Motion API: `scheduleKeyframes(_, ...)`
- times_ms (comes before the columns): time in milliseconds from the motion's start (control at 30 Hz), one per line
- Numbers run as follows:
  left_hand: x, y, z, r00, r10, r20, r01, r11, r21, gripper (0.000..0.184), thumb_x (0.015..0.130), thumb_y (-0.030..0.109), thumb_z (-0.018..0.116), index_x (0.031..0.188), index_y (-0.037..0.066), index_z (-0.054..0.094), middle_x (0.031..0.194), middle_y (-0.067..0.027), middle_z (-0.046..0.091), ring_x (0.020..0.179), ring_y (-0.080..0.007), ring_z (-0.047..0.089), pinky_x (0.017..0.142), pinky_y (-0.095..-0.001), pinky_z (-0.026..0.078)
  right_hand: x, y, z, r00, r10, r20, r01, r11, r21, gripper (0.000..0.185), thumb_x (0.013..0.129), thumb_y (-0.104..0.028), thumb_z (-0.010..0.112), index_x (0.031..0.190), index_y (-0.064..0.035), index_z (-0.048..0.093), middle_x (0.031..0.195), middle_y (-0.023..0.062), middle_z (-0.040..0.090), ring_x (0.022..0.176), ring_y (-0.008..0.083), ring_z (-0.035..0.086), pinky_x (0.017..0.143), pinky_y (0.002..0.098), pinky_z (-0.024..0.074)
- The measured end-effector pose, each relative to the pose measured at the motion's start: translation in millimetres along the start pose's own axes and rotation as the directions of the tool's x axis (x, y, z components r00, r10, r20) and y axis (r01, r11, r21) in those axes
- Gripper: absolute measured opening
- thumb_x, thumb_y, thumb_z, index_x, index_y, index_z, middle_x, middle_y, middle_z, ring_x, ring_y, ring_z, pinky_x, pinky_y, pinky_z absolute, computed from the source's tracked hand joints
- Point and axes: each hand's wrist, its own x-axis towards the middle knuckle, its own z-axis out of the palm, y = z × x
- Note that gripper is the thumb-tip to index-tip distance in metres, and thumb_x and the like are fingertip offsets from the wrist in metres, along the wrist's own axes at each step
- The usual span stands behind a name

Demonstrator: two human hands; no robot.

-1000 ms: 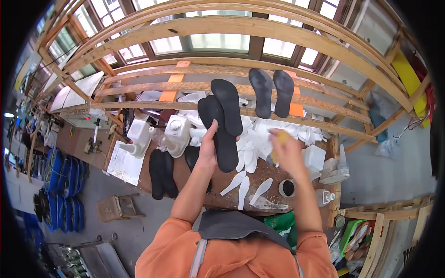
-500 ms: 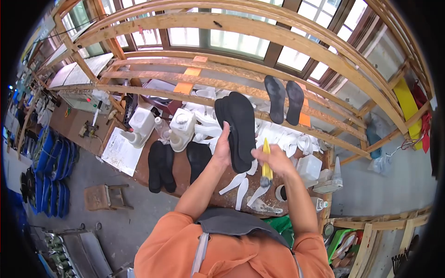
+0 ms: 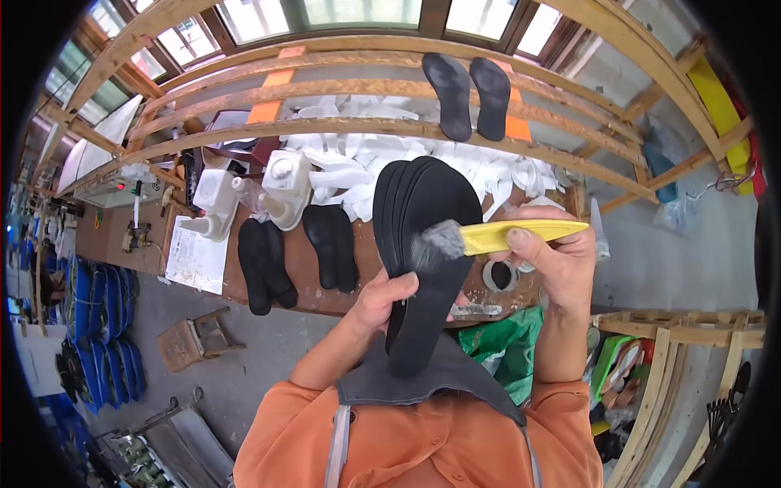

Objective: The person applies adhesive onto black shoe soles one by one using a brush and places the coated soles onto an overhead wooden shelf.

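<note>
My left hand is closed around a stack of black insoles, its thumb lying over their edge. The insoles are held up, fanned slightly, in front of my chest. In my right hand is a brush with a yellow handle, gripped between thumb and fingers. The grey bristles lie across the face of the front insole and look smeared by motion. Beyond my left hand, a pair of black insoles rests on the brown table, and another pair lies farther left.
White plastic bottles stand behind the table insoles. White cut pieces are piled under a slatted wooden rack, where two dark insoles lean. A roll of tape sits near my right hand. A wooden stool stands on the floor.
The insole stack has come closer to my chest. My right hand has turned the brush from upright to sideways and brought its bristles onto the front insole. The view has shifted downward.
</note>
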Motion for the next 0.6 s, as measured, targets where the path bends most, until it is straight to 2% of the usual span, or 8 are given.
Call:
scheduleKeyframes(200,-8,-14,7,0.998,-0.026,0.06,0.027,0.999,-0.025,0.056,0.081,0.015,0.053,0.13,-0.007,0.037,0.107,-0.0272,0.059,0.098,-0.0377,0.061,0.078,-0.0396,0.054,6,0,1,0.995,-0.089,0.043,0.091,0.995,-0.046,0.02,0.077,0.004,0.067,0.097,0.0062,0.065,0.073,0.0114,0.065,0.05,0.0114,0.056,0.045,0.0188,0.0442)
scheduleKeyframes(333,-9,-19,18,1.0,0.01,0.008,-0.01,0.999,0.04,0.067,0.079,0.026,0.059,0.131,-0.008,0.035,0.105,-0.0311,0.056,0.088,-0.0445,0.061,0.066,-0.0446,0.055,24,-4,-7,0.922,-0.192,-0.336,0.214,0.976,0.032,0.018,0.077,0.003,0.067,0.095,0.0063,0.066,0.072,0.0104,0.064,0.046,0.011,0.052,0.042,0.0187,0.0411)
scheduleKeyframes(433,-6,-19,19,0.995,0.039,0.088,-0.039,0.999,0.0,0.064,0.079,0.021,0.057,0.131,-0.009,0.035,0.107,-0.0305,0.057,0.094,-0.0426,0.061,0.072,-0.0434,0.055,9,-9,-6,0.911,-0.193,-0.364,0.225,0.973,0.048,0.018,0.077,0.002,0.067,0.094,0.0066,0.066,0.069,0.0105,0.063,0.044,0.0114,0.051,0.041,0.0184,0.0402)
scheduleKeyframes(500,-7,-20,20,0.985,0.047,0.169,-0.04,0.998,-0.044,0.062,0.079,0.016,0.055,0.131,-0.009,0.035,0.109,-0.03,0.057,0.099,-0.0407,0.06,0.077,-0.0422,0.054,0,-2,2,0.897,-0.321,-0.303,0.308,0.947,-0.092,0.02,0.077,0.001,0.066,0.095,0.0073,0.064,0.068,0.0117,0.063,0.041,0.0119,0.05,0.04,0.0191,0.0399)
scheduleKeyframes(600,-6,-22,24,0.986,0.067,0.151,-0.057,0.996,-0.07,0.063,0.078,0.016,0.056,0.131,-0.009,0.034,0.109,-0.0303,0.057,0.097,-0.0411,0.061,0.075,-0.0419,0.055,-12,-4,-6,0.878,-0.326,-0.35,0.314,0.945,-0.093,0.02,0.077,0.001,0.065,0.096,0.0077,0.064,0.069,0.0126,0.063,0.04,0.0122,0.05,0.039,0.0192,0.04)
